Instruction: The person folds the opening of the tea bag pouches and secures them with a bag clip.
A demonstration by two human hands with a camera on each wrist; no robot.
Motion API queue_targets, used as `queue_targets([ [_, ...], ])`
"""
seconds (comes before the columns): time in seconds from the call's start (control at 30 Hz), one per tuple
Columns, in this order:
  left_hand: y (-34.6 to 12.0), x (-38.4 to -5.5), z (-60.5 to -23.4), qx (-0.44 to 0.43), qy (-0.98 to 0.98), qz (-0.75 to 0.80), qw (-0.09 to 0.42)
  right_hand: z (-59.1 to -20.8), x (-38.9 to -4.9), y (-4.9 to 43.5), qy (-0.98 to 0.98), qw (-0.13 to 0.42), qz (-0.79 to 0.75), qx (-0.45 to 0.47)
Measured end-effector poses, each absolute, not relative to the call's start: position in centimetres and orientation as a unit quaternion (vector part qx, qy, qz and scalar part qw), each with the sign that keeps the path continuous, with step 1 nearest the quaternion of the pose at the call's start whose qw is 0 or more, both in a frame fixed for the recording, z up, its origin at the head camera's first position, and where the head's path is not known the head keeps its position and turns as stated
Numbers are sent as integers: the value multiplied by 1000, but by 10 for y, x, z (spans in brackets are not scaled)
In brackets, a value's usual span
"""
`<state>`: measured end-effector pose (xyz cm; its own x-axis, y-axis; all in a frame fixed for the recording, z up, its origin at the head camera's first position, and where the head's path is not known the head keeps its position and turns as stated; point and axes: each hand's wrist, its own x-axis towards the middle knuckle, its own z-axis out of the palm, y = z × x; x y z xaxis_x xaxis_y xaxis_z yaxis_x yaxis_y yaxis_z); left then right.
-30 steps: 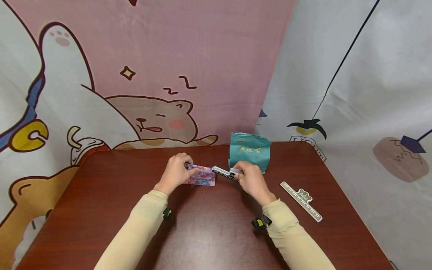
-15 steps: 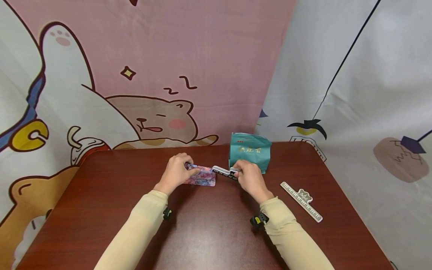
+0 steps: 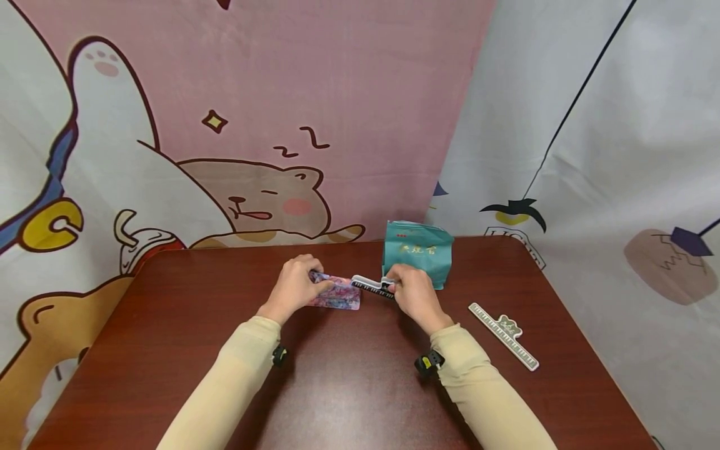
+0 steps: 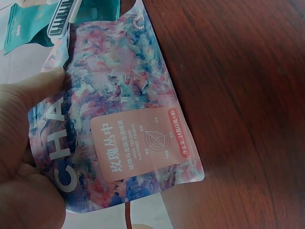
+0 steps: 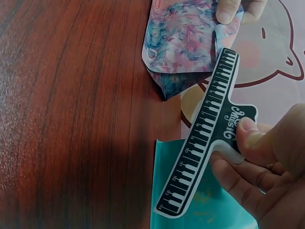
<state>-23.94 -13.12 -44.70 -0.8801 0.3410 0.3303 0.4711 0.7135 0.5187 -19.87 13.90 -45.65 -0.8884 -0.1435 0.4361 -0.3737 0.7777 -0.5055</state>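
My left hand [image 3: 292, 287] pinches the folded top of a pink and blue patterned tea pouch [image 4: 128, 81], thumb in front. The pouch lies sideways over the table, its pale label [image 4: 138, 143] showing in the left wrist view. My right hand [image 3: 416, 292] pinches the dark "Music" handle of a long black and white piano-key clip [image 5: 202, 126] between thumb and fingers. One end of the clip meets the free end of the pouch's fold in the right wrist view; I cannot tell whether its jaws are around the fold.
A green tea pouch [image 3: 419, 247] stands upright just behind my right hand. To the right, a second piano-key clip [image 3: 505, 336], pale with a grey-green handle, lies on the brown table [image 3: 349, 387]. A cartoon-printed cloth [image 3: 360, 112] hangs behind the table's far edge.
My right hand has moved slightly left with the clip, bringing its end a little further over the pouch's fold. My left hand and the pouch stay nearly still.
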Motion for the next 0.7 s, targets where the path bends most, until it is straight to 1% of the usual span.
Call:
queue_targets([
  [0.33, -131, -241, -448, -216, -923, -303, 95, -459, -204, 136, -924, 191, 298, 142],
  [0.7, -132, -242, -451, -222, -921, -305, 101, -459, -205, 130, -927, 180, 301, 132],
])
